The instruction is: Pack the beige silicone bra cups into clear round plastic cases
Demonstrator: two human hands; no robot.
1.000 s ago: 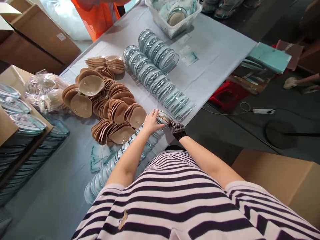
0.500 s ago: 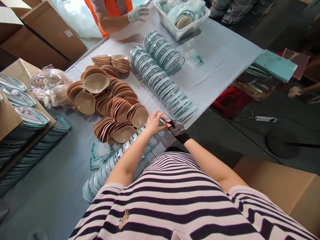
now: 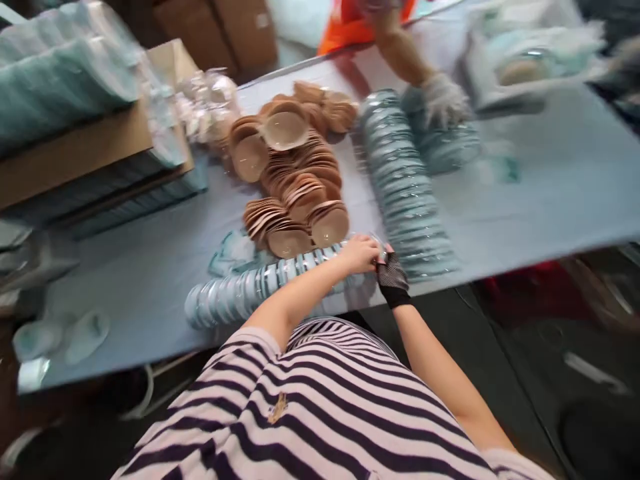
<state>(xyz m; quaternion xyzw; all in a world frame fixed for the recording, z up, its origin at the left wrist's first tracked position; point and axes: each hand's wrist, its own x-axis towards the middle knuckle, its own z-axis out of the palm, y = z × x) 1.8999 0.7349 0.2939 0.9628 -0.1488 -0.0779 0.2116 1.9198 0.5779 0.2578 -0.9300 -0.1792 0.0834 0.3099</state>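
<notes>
My bare left hand [image 3: 361,253] is closed at the right end of a row of clear plastic cases [image 3: 255,290], its fingers bent over the end case. My right hand [image 3: 393,275], in a dark fingerless glove, meets it there with the fingertips pinched on the rim of the same case. Part of that case is hidden by my fingers, and motion blurs it. Just beyond my hands lie stacked tan bra cups [image 3: 327,225]. A longer row of clear cases [image 3: 407,193] runs away from me beside my right hand.
Across the table [image 3: 540,207], a co-worker's white-gloved hand [image 3: 445,100] reaches onto another row of cases. A white basket [image 3: 530,83] stands at the back right. At left is a carton [image 3: 80,150] filled with clear cases; printed cards [image 3: 235,253] lie near the cups.
My view has swung left. My left hand's spread fingers have closed on the end case, and my hands are closer together. The co-worker's hand has moved onto the rear row of cases.
</notes>
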